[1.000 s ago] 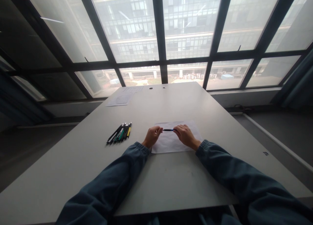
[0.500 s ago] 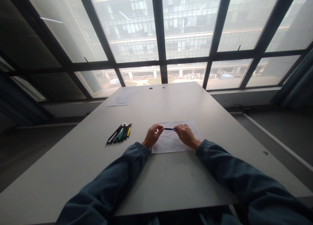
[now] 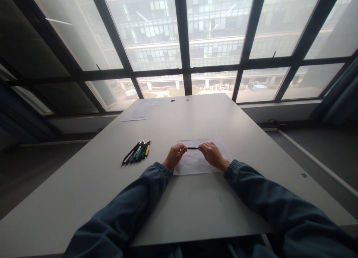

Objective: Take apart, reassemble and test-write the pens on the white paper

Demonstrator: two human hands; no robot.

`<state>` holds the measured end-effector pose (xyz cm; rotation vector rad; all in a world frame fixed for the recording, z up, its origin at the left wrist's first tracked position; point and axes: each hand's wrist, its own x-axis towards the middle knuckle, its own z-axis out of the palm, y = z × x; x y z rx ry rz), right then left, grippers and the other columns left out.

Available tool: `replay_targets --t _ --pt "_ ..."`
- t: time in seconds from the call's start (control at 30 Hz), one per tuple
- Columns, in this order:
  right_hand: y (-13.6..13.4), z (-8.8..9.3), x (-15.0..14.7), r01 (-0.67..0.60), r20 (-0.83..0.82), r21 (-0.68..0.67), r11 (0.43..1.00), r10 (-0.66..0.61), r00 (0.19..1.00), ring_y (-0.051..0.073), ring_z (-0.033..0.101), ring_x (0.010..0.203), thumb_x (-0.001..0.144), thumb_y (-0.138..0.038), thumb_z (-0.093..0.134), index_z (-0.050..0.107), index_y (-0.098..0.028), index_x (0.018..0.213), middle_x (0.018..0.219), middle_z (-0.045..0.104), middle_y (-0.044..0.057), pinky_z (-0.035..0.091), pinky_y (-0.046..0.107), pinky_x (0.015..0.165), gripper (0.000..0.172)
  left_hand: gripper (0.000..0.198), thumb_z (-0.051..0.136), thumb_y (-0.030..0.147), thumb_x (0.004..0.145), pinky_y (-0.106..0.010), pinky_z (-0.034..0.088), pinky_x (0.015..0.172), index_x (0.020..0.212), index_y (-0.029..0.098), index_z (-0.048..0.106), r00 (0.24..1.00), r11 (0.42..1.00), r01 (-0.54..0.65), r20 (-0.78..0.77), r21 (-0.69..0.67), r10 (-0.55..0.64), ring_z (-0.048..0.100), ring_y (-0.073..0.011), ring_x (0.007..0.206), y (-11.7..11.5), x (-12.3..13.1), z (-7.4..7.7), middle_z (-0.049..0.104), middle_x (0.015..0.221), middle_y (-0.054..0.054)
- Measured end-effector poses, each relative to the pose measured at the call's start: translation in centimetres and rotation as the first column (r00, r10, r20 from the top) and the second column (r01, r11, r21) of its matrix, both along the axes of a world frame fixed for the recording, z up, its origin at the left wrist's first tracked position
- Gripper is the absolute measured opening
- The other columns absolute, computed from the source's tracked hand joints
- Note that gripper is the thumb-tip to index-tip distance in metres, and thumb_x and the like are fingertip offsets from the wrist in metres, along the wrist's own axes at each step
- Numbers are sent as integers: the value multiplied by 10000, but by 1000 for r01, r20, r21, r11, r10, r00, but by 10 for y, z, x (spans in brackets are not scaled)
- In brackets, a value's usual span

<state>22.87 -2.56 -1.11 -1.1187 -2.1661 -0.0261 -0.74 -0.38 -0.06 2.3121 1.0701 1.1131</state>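
A dark pen (image 3: 192,148) with a touch of blue at its right end lies level between my two hands, above a white sheet of paper (image 3: 197,166). My left hand (image 3: 174,155) pinches the pen's left end between thumb and fingertips. Around the other end, the fingers of my right hand (image 3: 213,155) are closed, hiding that part of it. Both wrists rest over the paper's side edges.
Several pens (image 3: 137,152), black, green and yellow, lie in a bunch left of my hands. Printed sheets (image 3: 137,113) are at the table's far left. The white table (image 3: 179,209) reaches towards large windows. A small dark mark (image 3: 303,175) is near its right edge.
The fingers of my left hand have drawn closer together at the pen's left end. My right hand and the pen have hardly moved.
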Motion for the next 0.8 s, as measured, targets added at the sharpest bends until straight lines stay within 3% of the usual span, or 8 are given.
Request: replay_targets --t 0.47,0.67,0.8 --pt "1 -1 1 26 19 -15 1000 -26 999 178 616 838 1011 -289 484 644 -193 937 883 702 58 351 294 790 200 64 643 246 886 -236 461 611 894 184 657 997 997 23 76 72 -28 582 -130 719 -1 2 -2 643 812 -24" --pt "0 -2 0 33 28 -21 999 -33 999 178 615 851 1011 -293 485 638 -193 963 895 700 58 346 292 803 189 256 703 350 846 -249 477 631 1039 192 647 992 998 30 120 54 -36 601 -140 744 0 2 -1 666 892 -41" --pt "0 -1 0 31 26 -26 999 -31 999 174 613 842 1015 -295 476 637 -191 953 888 698 57 343 290 799 201 289 550 431 940 -246 458 631 899 172 673 994 999 -46 101 2 45 586 -135 699 -1 1 0 672 816 -34"
